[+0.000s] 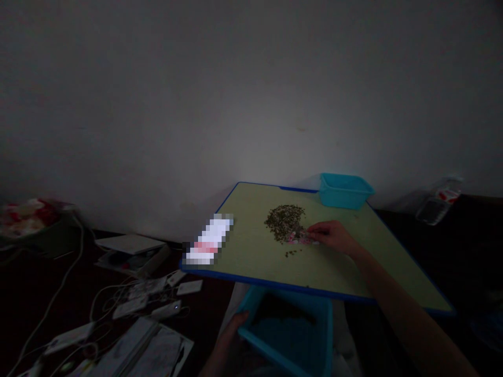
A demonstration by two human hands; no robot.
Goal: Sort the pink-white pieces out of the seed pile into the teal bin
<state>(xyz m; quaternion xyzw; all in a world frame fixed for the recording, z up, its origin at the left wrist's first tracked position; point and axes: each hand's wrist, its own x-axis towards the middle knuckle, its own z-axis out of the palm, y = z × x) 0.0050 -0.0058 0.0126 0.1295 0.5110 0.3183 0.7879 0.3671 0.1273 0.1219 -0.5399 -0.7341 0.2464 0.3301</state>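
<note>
On the pale table top lies a heap of small dark brown-green grains or beads. A cluster of tiny pink and white pieces sits at its near right edge. My right hand reaches over from the right, fingertips pinched together at these pieces; what is between them is too small to see. Below the table's near edge, my left hand grips the left rim of a blue plastic basket. Dark material lies inside that basket, tilted toward me.
A second blue basket stands at the table's far right corner. A phone-like bright screen, blurred out, lies at the left edge. Chargers and cables and a white box crowd the floor at left. A plastic bottle is at right.
</note>
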